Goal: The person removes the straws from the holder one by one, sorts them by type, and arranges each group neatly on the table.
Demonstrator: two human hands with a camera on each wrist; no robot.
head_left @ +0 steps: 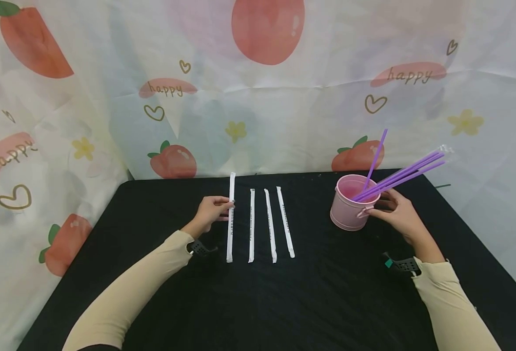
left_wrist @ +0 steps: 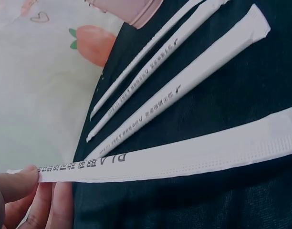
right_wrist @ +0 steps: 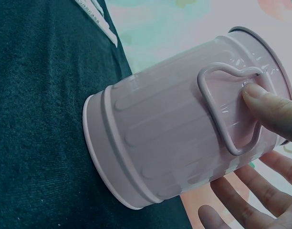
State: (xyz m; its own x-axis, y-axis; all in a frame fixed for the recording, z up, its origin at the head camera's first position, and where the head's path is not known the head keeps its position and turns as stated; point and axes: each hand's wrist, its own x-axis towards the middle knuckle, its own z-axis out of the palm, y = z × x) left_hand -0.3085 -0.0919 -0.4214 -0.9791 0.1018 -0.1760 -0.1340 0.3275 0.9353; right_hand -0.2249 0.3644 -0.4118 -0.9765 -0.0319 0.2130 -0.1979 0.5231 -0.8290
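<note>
In the head view my left hand (head_left: pixel 209 212) pinches a white paper-wrapped straw (head_left: pixel 230 234) between thumb and fingers, around its middle. The left wrist view shows this wrapped straw (left_wrist: pixel 184 160) with dark print along it, its near end above the black cloth. To its right lie three more wrapped straws (head_left: pixel 252 226), roughly side by side. At the right, my right hand (head_left: pixel 396 214) holds a pink bucket (head_left: pixel 346 212) by its side. The right wrist view has the thumb (right_wrist: pixel 270 107) inside the wire handle (right_wrist: pixel 213 114), with the fingers (right_wrist: pixel 260 191) spread along the far side.
Several purple straws (head_left: pixel 398 180) lean out of the bucket to the right, clear wrapping at their ends, and one purple straw (head_left: pixel 376 158) stands steeper. Black cloth (head_left: pixel 284 302) covers the table. A printed fruit curtain (head_left: pixel 262 112) hangs right behind its far edge.
</note>
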